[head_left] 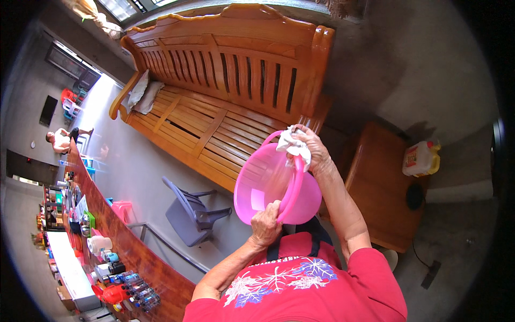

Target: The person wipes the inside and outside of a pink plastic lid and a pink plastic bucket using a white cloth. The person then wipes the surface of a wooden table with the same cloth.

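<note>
Wiping is under way: the left hand (265, 225) grips the lower rim of the pink basin (268, 188), held up in front of the chest, while the right hand (311, 150) presses a white cloth (292, 144) closed-fingered against its upper rim; the inside looks dry.

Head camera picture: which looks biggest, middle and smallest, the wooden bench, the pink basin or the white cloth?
1. Wooden bench, biggest even though it is farther away.
2. Pink basin, held close by the left hand.
3. White cloth, bunched in the right hand.
</note>
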A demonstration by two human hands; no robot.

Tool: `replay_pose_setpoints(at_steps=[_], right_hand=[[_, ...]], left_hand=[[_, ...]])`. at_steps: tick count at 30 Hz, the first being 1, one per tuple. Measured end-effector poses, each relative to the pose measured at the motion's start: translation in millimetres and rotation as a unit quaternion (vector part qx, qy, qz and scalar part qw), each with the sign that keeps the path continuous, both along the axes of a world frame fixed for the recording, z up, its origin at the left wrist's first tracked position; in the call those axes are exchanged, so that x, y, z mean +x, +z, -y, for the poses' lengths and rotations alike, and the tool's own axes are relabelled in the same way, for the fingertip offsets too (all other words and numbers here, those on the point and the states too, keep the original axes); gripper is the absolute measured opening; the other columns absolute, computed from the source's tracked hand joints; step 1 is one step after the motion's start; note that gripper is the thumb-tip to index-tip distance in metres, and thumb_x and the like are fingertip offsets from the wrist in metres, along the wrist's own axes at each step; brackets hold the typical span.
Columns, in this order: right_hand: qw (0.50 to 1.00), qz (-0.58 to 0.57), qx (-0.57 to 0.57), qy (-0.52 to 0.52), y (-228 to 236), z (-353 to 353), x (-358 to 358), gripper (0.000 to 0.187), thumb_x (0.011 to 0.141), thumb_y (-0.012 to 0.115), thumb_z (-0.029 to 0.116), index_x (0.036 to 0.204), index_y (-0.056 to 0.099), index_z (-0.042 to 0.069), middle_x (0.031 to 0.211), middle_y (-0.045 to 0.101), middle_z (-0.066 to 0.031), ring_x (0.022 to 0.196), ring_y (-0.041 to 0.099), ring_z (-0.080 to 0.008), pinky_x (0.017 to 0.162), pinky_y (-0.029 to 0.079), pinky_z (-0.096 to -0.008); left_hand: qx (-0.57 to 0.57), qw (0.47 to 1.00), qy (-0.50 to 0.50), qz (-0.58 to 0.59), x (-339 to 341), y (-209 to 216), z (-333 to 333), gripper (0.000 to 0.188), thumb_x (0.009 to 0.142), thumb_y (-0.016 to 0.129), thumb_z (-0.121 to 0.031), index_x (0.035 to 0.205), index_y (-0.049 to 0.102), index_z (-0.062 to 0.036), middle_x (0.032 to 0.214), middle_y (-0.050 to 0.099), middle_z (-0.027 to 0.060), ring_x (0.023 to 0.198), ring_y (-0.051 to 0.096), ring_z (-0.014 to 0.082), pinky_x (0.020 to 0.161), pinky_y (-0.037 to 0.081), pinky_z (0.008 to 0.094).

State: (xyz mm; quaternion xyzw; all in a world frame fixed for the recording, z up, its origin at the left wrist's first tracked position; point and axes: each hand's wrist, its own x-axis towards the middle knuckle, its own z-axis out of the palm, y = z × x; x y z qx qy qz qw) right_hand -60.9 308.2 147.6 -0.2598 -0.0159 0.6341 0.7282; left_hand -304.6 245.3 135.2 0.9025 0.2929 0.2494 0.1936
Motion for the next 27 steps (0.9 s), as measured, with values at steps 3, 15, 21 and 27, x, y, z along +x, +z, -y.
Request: replay_pose_setpoints(at_steps=[3, 15, 21, 27], right_hand=[[0.998, 0.042, -0.017, -0.044, 7.1, 1.8, 0.8, 0.033, 0.084, 0.057, 0.001, 0.111, 0.039, 0.005, 0.091, 0.057, -0.0128, 0.065, 0.064, -0.0209, 0.043, 0.057, -0.0316], [0.963, 0.187, 0.011, -0.194, 53.3, 57.5, -107.3, 0.031, 0.088, 0.056, -0.002, 0.111, 0.037, 0.007, 0.097, 0.055, -0.0065, 0.083, 0.059, -0.0119, 0.067, 0.053, -0.0237], [0.971, 0.188, -0.114, -0.098, 37.6, 58.6, -79.5, 0.039, 0.081, 0.056, -0.006, 0.113, 0.038, 0.007, 0.096, 0.054, -0.0102, 0.078, 0.061, -0.0175, 0.057, 0.056, -0.0287], [0.902, 0.353, -0.178, 0.175, 7.2, 21.5, -15.6, 0.043, 0.070, 0.061, -0.003, 0.110, 0.045, -0.002, 0.088, 0.057, -0.0149, 0.075, 0.061, -0.0199, 0.061, 0.054, -0.0319]], left_hand=[[0.018, 0.999, -0.041, -0.013, -7.6, -7.2, -5.4, 0.040, 0.072, 0.064, -0.012, 0.110, 0.053, -0.0038, 0.083, 0.058, 0.0086, 0.067, 0.060, 0.0253, 0.056, 0.042, 0.0361], [-0.169, 0.982, 0.066, 0.059, 9.4, 67.8, 10.3, 0.029, 0.072, 0.075, -0.015, 0.091, 0.058, -0.0021, 0.077, 0.060, 0.0166, 0.068, 0.061, 0.0336, 0.059, 0.047, 0.0392], [-0.119, 0.992, 0.007, 0.047, -19.5, 43.3, 28.6, 0.027, 0.075, 0.075, -0.018, 0.072, 0.052, -0.0050, 0.063, 0.057, 0.0134, 0.054, 0.058, 0.0330, 0.048, 0.044, 0.0386], [-0.120, 0.990, -0.067, 0.026, -33.1, 40.0, 38.5, 0.025, 0.074, 0.076, -0.020, 0.077, 0.058, -0.0042, 0.062, 0.056, 0.0123, 0.054, 0.058, 0.0306, 0.048, 0.044, 0.0378]])
